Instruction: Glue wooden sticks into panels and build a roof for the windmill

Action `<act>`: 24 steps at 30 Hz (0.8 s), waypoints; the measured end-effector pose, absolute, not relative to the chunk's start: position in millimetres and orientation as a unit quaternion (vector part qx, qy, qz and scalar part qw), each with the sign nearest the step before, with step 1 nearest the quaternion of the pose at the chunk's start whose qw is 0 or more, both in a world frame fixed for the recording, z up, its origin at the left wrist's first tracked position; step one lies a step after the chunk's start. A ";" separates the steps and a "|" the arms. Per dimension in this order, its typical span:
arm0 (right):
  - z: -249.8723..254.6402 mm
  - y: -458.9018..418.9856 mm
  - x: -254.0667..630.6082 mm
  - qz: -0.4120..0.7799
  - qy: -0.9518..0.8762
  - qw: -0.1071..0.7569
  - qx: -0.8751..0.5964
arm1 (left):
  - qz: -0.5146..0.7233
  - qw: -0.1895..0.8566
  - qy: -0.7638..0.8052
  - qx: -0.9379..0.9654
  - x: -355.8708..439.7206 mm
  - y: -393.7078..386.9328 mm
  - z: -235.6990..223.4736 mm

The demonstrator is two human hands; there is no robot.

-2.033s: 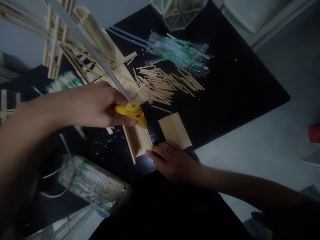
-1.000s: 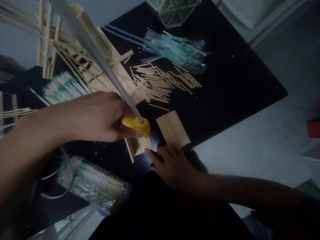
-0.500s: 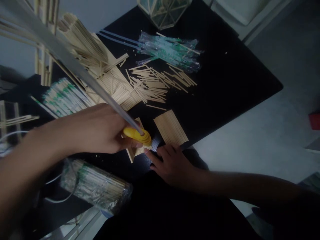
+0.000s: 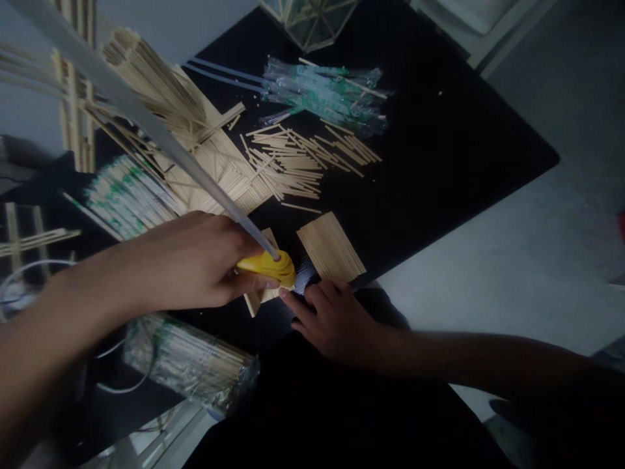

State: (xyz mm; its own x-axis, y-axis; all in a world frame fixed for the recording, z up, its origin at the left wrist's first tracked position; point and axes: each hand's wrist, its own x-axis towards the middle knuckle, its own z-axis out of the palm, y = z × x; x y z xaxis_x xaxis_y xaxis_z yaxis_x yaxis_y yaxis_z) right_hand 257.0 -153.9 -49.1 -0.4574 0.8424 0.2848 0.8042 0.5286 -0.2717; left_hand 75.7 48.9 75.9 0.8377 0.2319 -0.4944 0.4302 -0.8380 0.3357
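Note:
My left hand point(image 4: 202, 260) is wrapped round a yellow hot glue gun point(image 4: 268, 266). From its back end a long translucent glue stick point(image 4: 190, 169) runs up to the top left. Under the gun lies a small piece made of wooden sticks point(image 4: 254, 301), with a raised strip along its left side; the gun and my left hand cover much of it. My right hand point(image 4: 339, 322) rests at the table edge, fingers apart and holding nothing, its index fingertip at the piece's near right edge. Just beyond its knuckles is a flat panel of joined sticks point(image 4: 332, 247).
On the black table point(image 4: 439, 143) lie a pile of short cut sticks point(image 4: 293, 163), crumpled plastic wrappers point(image 4: 322, 91), a bundle of long sticks point(image 4: 151, 71) and wrapped chopsticks point(image 4: 127, 195). A bagged stick pack point(image 4: 195, 361) is nearest me. A faceted glass container point(image 4: 317, 23) stands at the back.
The view has shifted slightly. Both hands, the glue gun and the small piece stay in nearly the same arrangement.

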 end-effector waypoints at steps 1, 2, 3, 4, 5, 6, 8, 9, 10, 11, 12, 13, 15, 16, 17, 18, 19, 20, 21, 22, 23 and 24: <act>-49.2 -153.8 257.0 0.049 -0.852 0.197 -0.483 | -0.223 0.222 0.177 0.933 75.8 48.9 76.0; -49.2 -153.8 257.0 0.048 -0.851 0.199 -0.483 | -0.224 0.220 0.177 0.933 75.8 49.2 76.1; -49.2 -153.9 257.0 0.049 -0.852 0.198 -0.483 | -0.226 0.215 0.180 0.933 75.5 49.8 76.1; -49.1 -154.0 256.9 0.051 -0.852 0.196 -0.482 | -0.228 0.208 0.185 0.933 74.9 50.6 76.2; -49.0 -154.2 256.8 0.053 -0.853 0.195 -0.481 | -0.230 0.199 0.190 0.934 74.1 51.7 76.1; -48.9 -154.4 256.7 0.055 -0.853 0.194 -0.482 | -0.230 0.189 0.193 0.935 73.0 53.0 76.0; -48.5 -154.6 256.6 0.058 -0.851 0.194 -0.485 | -0.225 0.176 0.198 0.938 70.6 55.7 75.8; -48.3 -154.6 256.6 0.060 -0.851 0.195 -0.485 | -0.222 0.171 0.201 0.939 69.6 56.9 75.8; -48.1 -154.6 256.8 0.061 -0.850 0.197 -0.485 | -0.221 0.167 0.203 0.939 68.7 58.0 75.8; -48.0 -154.5 257.0 0.063 -0.851 0.198 -0.483 | -0.218 0.165 0.206 0.940 68.1 58.9 76.0; -47.9 -154.4 257.3 0.065 -0.851 0.197 -0.482 | -0.215 0.164 0.207 0.940 67.8 59.6 76.2; -47.9 -154.3 257.6 0.067 -0.853 0.196 -0.480 | -0.212 0.165 0.207 0.941 67.7 60.3 76.5; -47.8 -154.0 258.1 0.064 -0.854 0.192 -0.480 | -0.202 0.171 0.203 0.943 68.3 61.8 77.1; -47.7 -153.8 258.2 0.060 -0.855 0.189 -0.480 | -0.196 0.172 0.199 0.945 68.7 62.8 77.3; -47.5 -153.5 258.3 0.056 -0.856 0.188 -0.479 | -0.191 0.170 0.196 0.947 69.0 64.1 77.4; -47.3 -153.3 258.4 0.052 -0.856 0.188 -0.479 | -0.187 0.165 0.192 0.949 69.3 65.6 77.3; -47.0 -153.1 258.4 0.050 -0.856 0.189 -0.479 | -0.182 0.160 0.187 0.952 69.4 67.4 77.2; -46.7 -152.9 258.3 0.049 -0.856 0.189 -0.478 | -0.177 0.154 0.183 0.955 69.3 69.3 77.0; -46.4 -152.8 258.3 0.050 -0.857 0.189 -0.477 | -0.171 0.151 0.180 0.957 69.1 71.2 76.8; -46.1 -152.7 258.3 0.051 -0.857 0.188 -0.478 | -0.168 0.150 0.179 0.958 68.9 73.0 76.7; -45.9 -152.7 258.2 0.053 -0.857 0.185 -0.478 | -0.167 0.150 0.179 0.958 68.6 74.6 76.7; -45.9 -152.8 258.2 0.054 -0.857 0.183 -0.478 | -0.166 0.151 0.180 0.958 68.4 76.0 76.7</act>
